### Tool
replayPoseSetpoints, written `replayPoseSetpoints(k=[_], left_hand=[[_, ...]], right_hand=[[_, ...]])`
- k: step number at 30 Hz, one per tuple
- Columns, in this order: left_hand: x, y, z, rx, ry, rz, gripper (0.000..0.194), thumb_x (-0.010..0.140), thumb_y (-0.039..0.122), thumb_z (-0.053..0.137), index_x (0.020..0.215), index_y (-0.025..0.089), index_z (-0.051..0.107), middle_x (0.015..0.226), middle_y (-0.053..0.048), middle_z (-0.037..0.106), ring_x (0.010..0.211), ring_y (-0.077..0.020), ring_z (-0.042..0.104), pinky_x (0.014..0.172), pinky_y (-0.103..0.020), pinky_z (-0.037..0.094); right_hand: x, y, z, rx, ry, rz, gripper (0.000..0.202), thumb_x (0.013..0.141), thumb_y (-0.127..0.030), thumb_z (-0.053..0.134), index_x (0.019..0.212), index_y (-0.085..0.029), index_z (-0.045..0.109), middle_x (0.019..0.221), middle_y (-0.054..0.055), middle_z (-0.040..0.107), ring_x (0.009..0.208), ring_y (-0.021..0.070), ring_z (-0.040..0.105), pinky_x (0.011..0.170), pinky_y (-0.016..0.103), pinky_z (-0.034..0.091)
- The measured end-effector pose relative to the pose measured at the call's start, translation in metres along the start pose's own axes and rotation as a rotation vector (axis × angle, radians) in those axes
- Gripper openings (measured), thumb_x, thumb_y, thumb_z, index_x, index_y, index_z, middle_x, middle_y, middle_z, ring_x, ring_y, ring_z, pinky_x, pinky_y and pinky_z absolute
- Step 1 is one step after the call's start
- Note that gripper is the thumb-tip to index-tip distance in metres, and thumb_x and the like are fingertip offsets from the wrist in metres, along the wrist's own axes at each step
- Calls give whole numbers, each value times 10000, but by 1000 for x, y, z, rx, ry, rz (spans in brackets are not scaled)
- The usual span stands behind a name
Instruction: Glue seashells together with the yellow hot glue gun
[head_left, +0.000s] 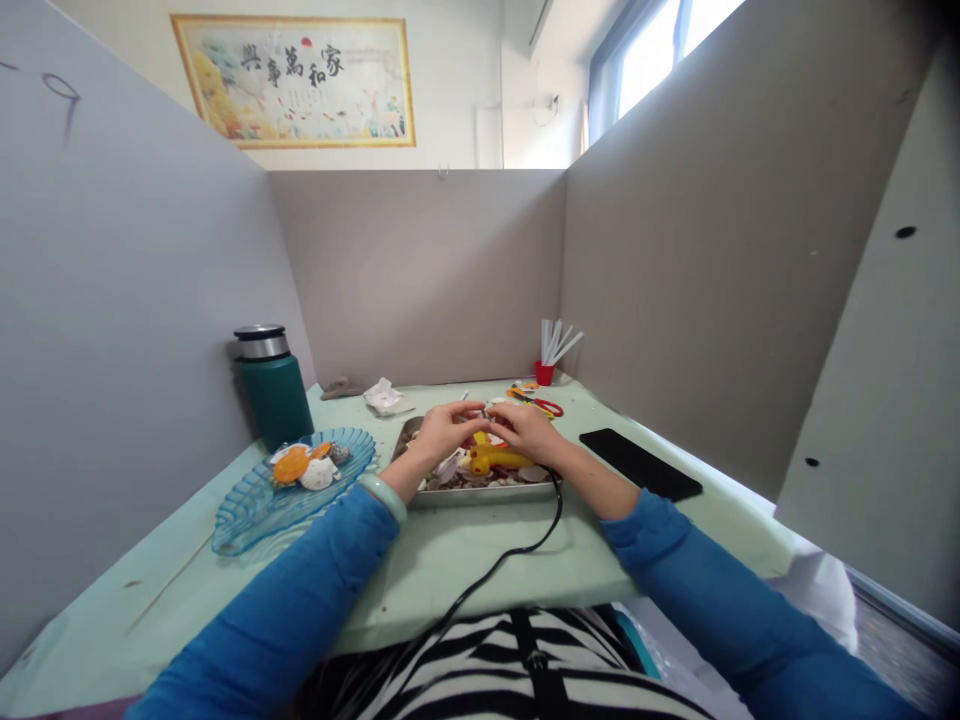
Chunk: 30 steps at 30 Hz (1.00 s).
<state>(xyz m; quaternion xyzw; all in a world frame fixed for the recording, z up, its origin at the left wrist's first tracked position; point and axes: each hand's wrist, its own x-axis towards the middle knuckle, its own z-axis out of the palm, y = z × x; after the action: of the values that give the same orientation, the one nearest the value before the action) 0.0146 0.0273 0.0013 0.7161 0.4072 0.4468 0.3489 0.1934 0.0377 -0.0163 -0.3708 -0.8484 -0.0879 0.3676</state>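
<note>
Above the metal tray (491,494), my left hand (448,424) and my right hand (527,430) meet with fingers curled toward each other. Their fingertips close round something small, with bits of white and red showing there; I cannot make out what it is. Seashells (450,470) fill the tray. A yellow glue gun (499,458) lies on them just below my right hand, and its black cord (517,551) runs over the table's front edge toward my lap. My wrists hide part of the tray.
A blue scalloped plate (247,515) with shells and orange pieces sits left, by a green flask (275,400). Crumpled tissue (385,397), red-handled scissors (550,407) and a red cup (545,374) of white sticks stand behind. A black phone-like slab (640,463) lies right. Partitions enclose three sides.
</note>
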Motion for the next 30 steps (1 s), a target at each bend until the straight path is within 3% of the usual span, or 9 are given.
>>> replayPoseSetpoints(k=[7,30], left_hand=[[1,-7,0,80,-11,117,544,638,469,706,1067,137,669,795,-47,655,488,-89,543,489,-215,435],[0,-5,2,83,-27,87,547,633,483,698,1060,141,682,761,-39,665,477,-92,529,481,-210,406]], right_hand=[[0,4,2,-40,34,-82,235,888,-310,496,748,-160,610,642,11,564,599,114,447,568,212,255],[-1,6,4,-102,51,-110,336,916,-357,433,676,-161,563,604,15,541,550,114,429,545,223,243]])
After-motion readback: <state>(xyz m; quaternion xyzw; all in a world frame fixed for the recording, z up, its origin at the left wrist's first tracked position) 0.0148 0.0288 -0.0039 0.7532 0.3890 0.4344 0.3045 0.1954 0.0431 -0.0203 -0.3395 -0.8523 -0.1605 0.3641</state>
